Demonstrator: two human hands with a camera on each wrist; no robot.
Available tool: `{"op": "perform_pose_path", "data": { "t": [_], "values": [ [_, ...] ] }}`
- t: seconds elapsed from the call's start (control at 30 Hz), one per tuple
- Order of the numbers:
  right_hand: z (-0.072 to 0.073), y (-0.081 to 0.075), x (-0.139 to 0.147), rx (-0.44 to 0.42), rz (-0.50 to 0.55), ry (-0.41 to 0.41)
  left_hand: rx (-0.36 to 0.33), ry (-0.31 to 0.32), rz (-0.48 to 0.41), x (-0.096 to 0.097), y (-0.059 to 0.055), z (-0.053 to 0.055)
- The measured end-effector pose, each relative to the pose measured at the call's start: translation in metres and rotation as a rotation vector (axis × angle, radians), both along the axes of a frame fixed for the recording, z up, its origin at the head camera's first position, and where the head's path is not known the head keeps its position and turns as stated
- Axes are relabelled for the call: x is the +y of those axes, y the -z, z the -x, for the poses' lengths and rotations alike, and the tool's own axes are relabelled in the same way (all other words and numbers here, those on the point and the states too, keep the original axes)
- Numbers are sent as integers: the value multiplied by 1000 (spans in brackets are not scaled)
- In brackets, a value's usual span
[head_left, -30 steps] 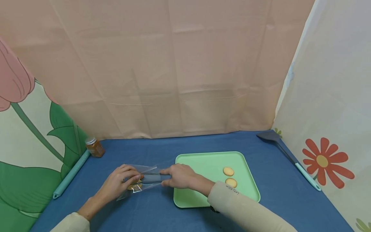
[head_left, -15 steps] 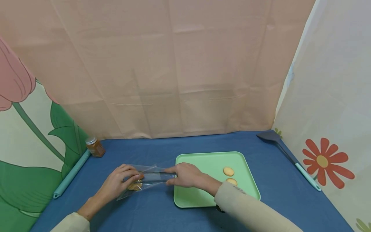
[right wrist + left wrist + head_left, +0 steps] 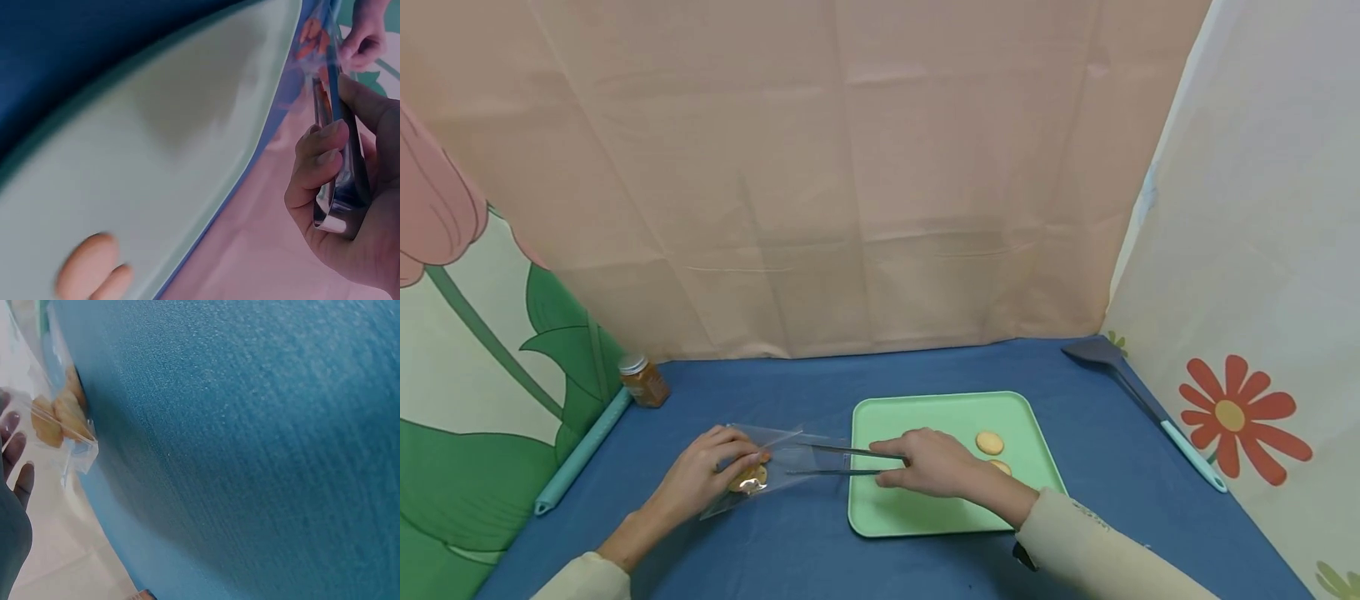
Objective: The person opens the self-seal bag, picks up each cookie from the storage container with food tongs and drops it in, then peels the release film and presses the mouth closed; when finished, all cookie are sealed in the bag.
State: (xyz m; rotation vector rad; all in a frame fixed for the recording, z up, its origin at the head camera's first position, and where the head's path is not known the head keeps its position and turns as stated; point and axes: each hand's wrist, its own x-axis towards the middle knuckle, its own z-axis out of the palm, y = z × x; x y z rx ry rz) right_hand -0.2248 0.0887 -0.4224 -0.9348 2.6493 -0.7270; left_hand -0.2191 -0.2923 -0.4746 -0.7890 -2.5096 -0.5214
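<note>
My left hand (image 3: pixel 709 462) holds a clear plastic bag (image 3: pixel 769 437) by its side, thumb and fingers close together over it. Several round golden cookies (image 3: pixel 69 412) sit inside the bag, just above the blue cloth. My right hand (image 3: pixel 936 464) grips a pair of metal tongs (image 3: pixel 350 206), its fingers curled around both arms. The tongs point left, their arms spread apart, and their tips overlap the bag's mouth in the head view. Two more cookies, one (image 3: pixel 989 442) behind the other (image 3: pixel 1001 467), lie on a light green tray (image 3: pixel 910 518) under my right forearm.
At the back left stands a small jar (image 3: pixel 645 382) with a metal lid, beside a rolled teal item (image 3: pixel 583 454). A dark spatula (image 3: pixel 1138 396) with a teal handle lies at the right. A beige backdrop (image 3: pixel 850 208) rises behind the blue cloth.
My right hand has drawn back to the right with the tongs, out of the bag's mouth and over the tray. The left hand and the bag have stayed in place.
</note>
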Motion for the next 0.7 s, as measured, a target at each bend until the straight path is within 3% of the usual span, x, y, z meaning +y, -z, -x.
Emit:
{"op": "perform_pose_path", "data": {
  "t": [0.17, 0.3, 0.7],
  "values": [
    [-8, 2, 29, -41, 55, 30, 19, -6, 7, 1, 1, -1],
    [-14, 1, 51, -15, 70, 46, 9, -9, 9, 1, 1, -2],
    [-27, -13, 115, -29, 115, 141, -24, -13, 9, 2, 0, -1]
  ]
}}
